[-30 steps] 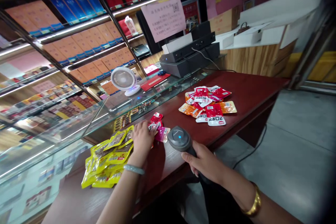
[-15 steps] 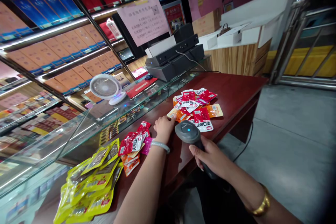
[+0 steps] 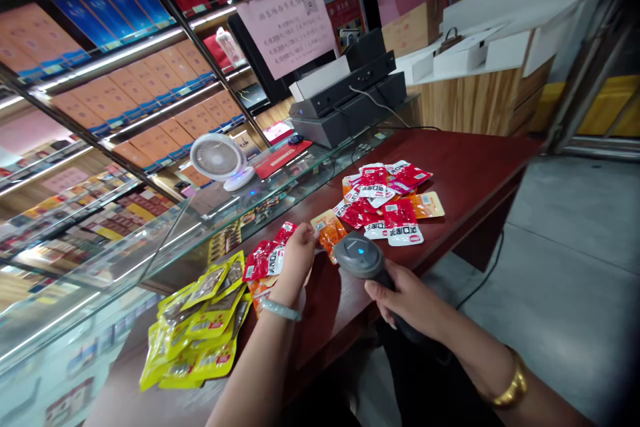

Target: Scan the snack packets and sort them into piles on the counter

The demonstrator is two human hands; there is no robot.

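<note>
My right hand [image 3: 407,297] is closed round the handle of a grey barcode scanner [image 3: 359,255], a small blue light glowing on its head. The fingers of my left hand [image 3: 299,255] pinch the edge of an orange snack packet [image 3: 330,232] at the near left of a loose pile of red, white and orange snack packets [image 3: 375,190]. Beneath and beside my left wrist lies a smaller group of red and orange packets [image 3: 260,263], partly hidden. Yellow snack packets [image 3: 200,327] are heaped further left.
The packets rest on a dark red wooden table [image 3: 480,160] against a glass display counter [image 3: 200,213]. A white fan [image 3: 217,157], a red mat [image 3: 283,159] and a dark cash-register unit [image 3: 345,107] stand on the counter. A cable [image 3: 483,280] hangs below the table's right side.
My left hand has drawn the orange packet leftwards, away from the pile. The scanner stays in my right hand, close to the packets. The view has shifted slightly.
</note>
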